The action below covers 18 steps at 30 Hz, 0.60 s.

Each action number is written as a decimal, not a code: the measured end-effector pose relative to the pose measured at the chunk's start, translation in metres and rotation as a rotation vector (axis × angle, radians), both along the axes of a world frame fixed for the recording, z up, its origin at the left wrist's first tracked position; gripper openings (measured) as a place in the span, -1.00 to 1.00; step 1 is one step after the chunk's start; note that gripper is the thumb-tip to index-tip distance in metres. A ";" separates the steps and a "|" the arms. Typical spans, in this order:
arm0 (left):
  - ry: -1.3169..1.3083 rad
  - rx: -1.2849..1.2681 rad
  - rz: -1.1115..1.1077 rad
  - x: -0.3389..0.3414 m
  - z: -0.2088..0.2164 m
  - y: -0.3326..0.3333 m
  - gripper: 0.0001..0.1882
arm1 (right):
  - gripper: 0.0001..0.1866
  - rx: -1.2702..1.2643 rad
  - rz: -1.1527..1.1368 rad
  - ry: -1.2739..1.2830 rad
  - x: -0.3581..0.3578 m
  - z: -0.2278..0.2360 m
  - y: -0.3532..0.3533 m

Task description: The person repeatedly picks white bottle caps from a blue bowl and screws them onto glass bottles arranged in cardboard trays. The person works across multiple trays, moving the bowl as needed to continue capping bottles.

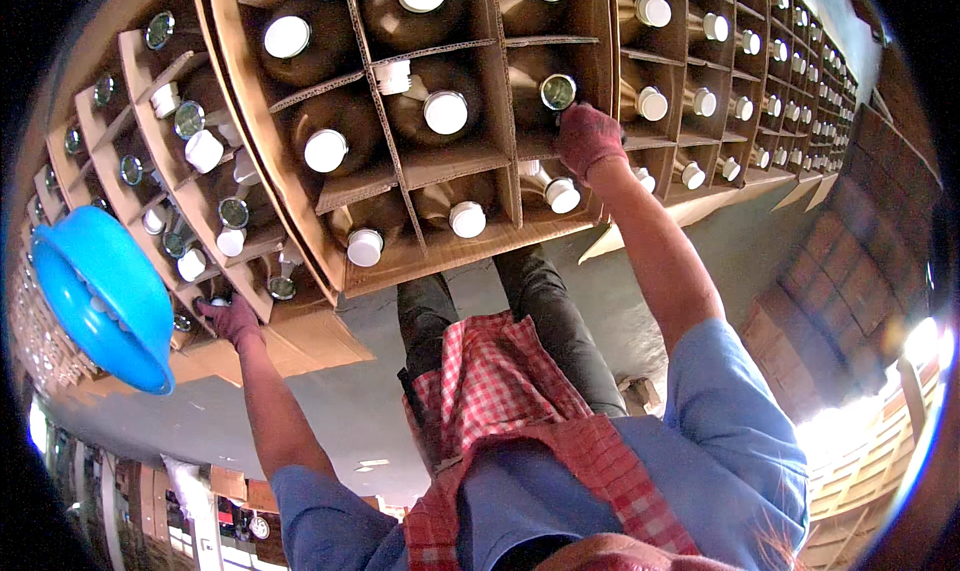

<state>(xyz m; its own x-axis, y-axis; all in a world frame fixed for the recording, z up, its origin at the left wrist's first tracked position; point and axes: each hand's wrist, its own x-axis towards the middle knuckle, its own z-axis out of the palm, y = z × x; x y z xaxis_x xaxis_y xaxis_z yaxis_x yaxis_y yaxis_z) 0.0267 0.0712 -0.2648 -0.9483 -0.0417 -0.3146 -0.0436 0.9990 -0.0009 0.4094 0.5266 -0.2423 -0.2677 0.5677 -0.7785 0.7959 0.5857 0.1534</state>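
Note:
My right hand [590,143], in a reddish glove, is closed beside an uncapped glass bottle [558,93] in the central divided cardboard box [330,271]. Whatever its curled fingers hold is hidden. Several bottles with white caps [445,113] stand in that box's other compartments. Lower on the left, my gloved left hand [234,323] reaches over the near edge of the neighbouring box [300,316], its fingers bent about a small pale thing that I cannot make out. Some bottles in that left box have white caps [204,151]; others have bare mouths [190,120].
A blue plastic basin [150,301] with small pale things inside rests on the bottles at far left. More boxes of white-capped bottles [705,102] run off to the right. Stacked brown cartons [850,241] stand beyond the grey floor [640,281].

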 end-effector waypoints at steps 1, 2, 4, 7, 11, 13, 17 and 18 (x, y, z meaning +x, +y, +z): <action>-0.021 0.043 0.024 -0.003 0.001 0.005 0.01 | -0.57 -0.047 -0.031 -0.027 -0.005 0.004 0.006; -0.051 0.156 0.029 -0.006 0.005 0.008 0.01 | -0.56 -0.015 -0.053 0.047 0.001 0.004 0.007; -0.102 0.054 0.004 -0.004 0.026 0.030 -0.12 | -0.53 0.053 -0.101 0.196 0.024 -0.002 0.009; 0.108 0.096 -0.307 0.021 0.070 0.089 -0.40 | -0.47 0.185 -0.283 0.515 0.023 0.031 0.003; -0.187 0.629 -0.917 0.075 0.081 0.205 -0.59 | -0.57 0.323 -0.288 0.817 0.018 0.030 -0.008; -0.189 0.732 -1.315 0.104 0.074 0.277 -0.59 | -0.64 0.388 -0.235 0.814 0.013 0.023 -0.008; -0.074 0.293 -1.633 0.130 0.024 0.343 -0.65 | -0.67 0.427 -0.361 0.871 0.021 0.016 -0.007; -0.056 0.150 -1.609 0.134 0.018 0.350 -0.65 | -0.67 0.445 -0.397 0.861 0.021 0.016 -0.006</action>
<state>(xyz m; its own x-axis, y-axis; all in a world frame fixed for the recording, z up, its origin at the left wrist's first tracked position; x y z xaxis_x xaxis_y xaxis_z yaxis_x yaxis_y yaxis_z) 0.1604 0.4214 -0.2468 0.0352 0.9655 -0.2580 0.9914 -0.0013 0.1307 0.4304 0.5203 -0.2266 -0.3638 0.9246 -0.1127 0.8613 0.2879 -0.4186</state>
